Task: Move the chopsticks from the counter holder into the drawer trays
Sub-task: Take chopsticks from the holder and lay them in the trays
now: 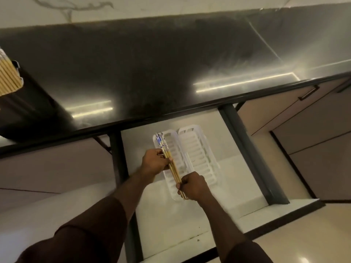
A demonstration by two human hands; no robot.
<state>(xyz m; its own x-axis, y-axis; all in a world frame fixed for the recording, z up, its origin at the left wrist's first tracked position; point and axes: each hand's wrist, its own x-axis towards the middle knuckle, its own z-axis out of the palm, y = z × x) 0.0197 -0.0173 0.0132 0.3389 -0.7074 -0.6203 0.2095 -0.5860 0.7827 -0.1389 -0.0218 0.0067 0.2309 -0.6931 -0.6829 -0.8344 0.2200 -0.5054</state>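
A small bundle of wooden chopsticks (173, 168) with blue-and-white patterned tops is held over the left white tray (171, 138) in the open drawer (224, 168). My left hand (154, 161) grips the bundle near its upper part. My right hand (192, 186) is closed around its thin lower ends. A second white slotted tray (197, 152) lies just to the right, with nothing in it. At the far left edge, on the counter, more wooden chopsticks (8, 76) stick out of a dark holder (16, 66).
The dark glossy counter (152, 73) runs across above the drawer. Dark drawer rails (247, 149) flank the white drawer floor. Closed cabinet fronts with a dark handle (308, 93) stand at the right. Pale floor shows at the bottom right.
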